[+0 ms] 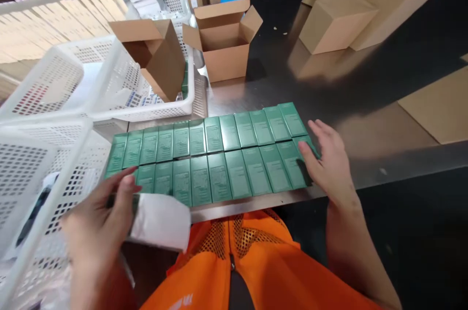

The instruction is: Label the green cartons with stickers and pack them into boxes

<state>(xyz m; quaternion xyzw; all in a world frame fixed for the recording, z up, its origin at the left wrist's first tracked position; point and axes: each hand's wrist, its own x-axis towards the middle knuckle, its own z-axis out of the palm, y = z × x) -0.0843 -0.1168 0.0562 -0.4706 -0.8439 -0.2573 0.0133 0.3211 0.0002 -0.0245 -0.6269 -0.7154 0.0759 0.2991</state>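
Observation:
Two rows of green small boxes (229, 132) lie side by side along the near edge of the metal table. My left hand (106, 217) is at the left end of the front row, fingers curled and slightly blurred. In its grip is a curled piece of white paper (163, 220), perhaps a label roll; its far side is hidden behind my fingers. At the right end, my right hand (329, 161) is open, thumb and fingers apart, around the corner of the last front box. The thumb appears to touch that box.
An open brown carton (226, 64) stands behind the rows. Another open carton (170, 61) tilts inside a white plastic basket (146, 114). More white baskets (78, 154) line the left side. Closed cartons (332, 25) sit at the back right, and a cardboard piece (438, 105) lies at the right edge.

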